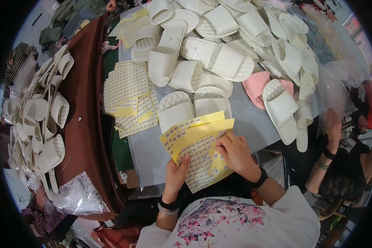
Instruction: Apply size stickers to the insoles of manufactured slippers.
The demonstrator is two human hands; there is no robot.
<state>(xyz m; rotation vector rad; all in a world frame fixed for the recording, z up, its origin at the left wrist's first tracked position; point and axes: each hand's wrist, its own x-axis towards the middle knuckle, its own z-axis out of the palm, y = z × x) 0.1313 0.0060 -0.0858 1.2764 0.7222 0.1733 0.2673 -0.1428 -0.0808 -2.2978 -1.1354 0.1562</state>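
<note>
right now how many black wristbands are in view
3: one black wristband by the left hand, one by the right hand, and one on a co-worker's arm at the picture's right. More may be hidden.

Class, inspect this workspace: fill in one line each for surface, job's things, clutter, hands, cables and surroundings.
Surface: grey table, partly covered by footwear and sheets.
Job's things: yellow sticker sheets, held overlapping; white slippers, heaped toward the far side.
Clutter: loose sticker sheets overlapping at the table's left; pink slipper partly covered by a white one.
Hands: left hand grips the held sheets' left side; right hand, fingers bent, touches their right side; any pinch is unclear.
Cables: nothing seen.
Surroundings: brown-covered surface at left, with more slippers and clear plastic; another person's hand at right.
</note>
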